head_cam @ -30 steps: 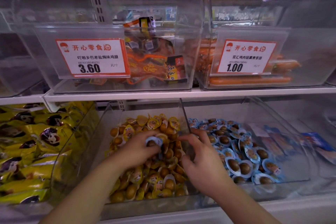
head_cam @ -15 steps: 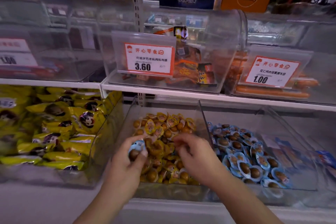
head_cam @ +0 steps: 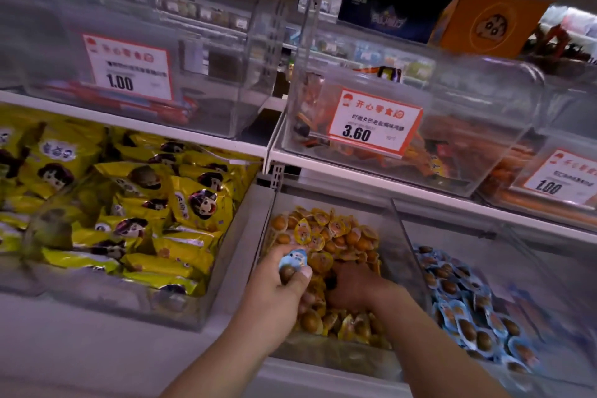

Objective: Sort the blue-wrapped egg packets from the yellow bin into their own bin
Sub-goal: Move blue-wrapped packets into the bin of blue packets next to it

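Risk comes first. The left hand [head_cam: 274,292] pinches one blue packet [head_cam: 292,263] between thumb and fingers, raised just above the near left corner of the yellow bin [head_cam: 400,236]. The film looks slick and the egg inside is round, so a light pinch could let it slide out and drop back among the yellow packets [head_cam: 326,233], where it would need finding again. The blue bin [head_cam: 517,255] sits on the far side, beyond the right hand [head_cam: 350,289], so the carry must pass over or round that arm; a knock there could spill the packet. The right hand is dug into the heap, fingers curled down; whether it holds anything cannot be told. Rummaging could push other blue packets deeper or tip loose ones over the low front wall.

Materials, left to right: crinkled glossy yellow snack bags [head_cam: 135,203] in a clear bin; clear hard plastic bins with thin straight walls; small teardrop blister packets, each a smooth brown egg under foil lids, yellow in the middle bin, blue packets in bin [head_cam: 465,317] at right.
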